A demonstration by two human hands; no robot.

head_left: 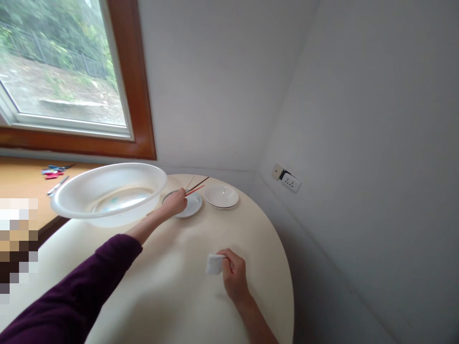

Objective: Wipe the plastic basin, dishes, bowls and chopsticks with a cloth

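My left hand is closed on thin chopsticks, some dark and some reddish, above a small plate. Part of that plate is hidden by the hand. Right of it lie stacked white dishes. Nearer to me, my right hand pinches a folded white cloth over the round cream table. A large translucent basin of shallow liquid stands left of the plate.
A wooden surface at the left holds red and blue items and a pen-like object. Beyond the table are a brown-framed window, grey walls and a wall socket. A blurred patch covers the left edge.
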